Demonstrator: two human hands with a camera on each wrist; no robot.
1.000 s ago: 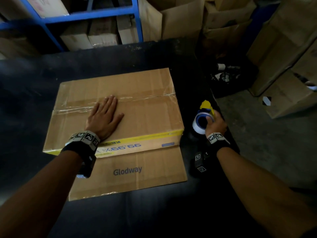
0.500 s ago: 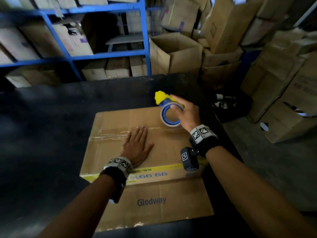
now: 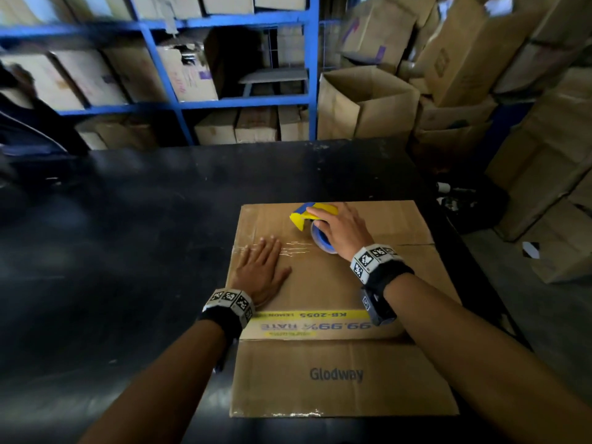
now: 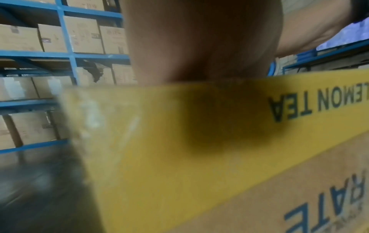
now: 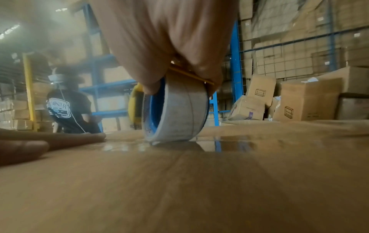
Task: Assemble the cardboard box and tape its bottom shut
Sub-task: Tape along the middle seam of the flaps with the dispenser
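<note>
A brown cardboard box (image 3: 333, 283) with a yellow stripe lies on the black table (image 3: 144, 235), its flaps closed on top and one flap spread toward me. Clear tape (image 3: 294, 249) runs along the seam. My left hand (image 3: 261, 270) lies flat on the box top with straight fingers, beside the seam. My right hand (image 3: 339, 230) grips a yellow-and-blue tape dispenser (image 3: 315, 224) and holds its roll (image 5: 175, 113) down on the seam, just right of the left fingertips. In the left wrist view only the palm and the box's yellow stripe (image 4: 179, 134) show.
Blue shelving (image 3: 307, 75) full of cartons stands behind the table. Open cardboard boxes (image 3: 368, 100) pile up at the right, past the table's edge. Another person (image 5: 67, 107) in a dark shirt stands at the far left.
My right hand has carried the dispenser from the table's right side over the box and set it down on the seam. The left hand stays flat on the box.
</note>
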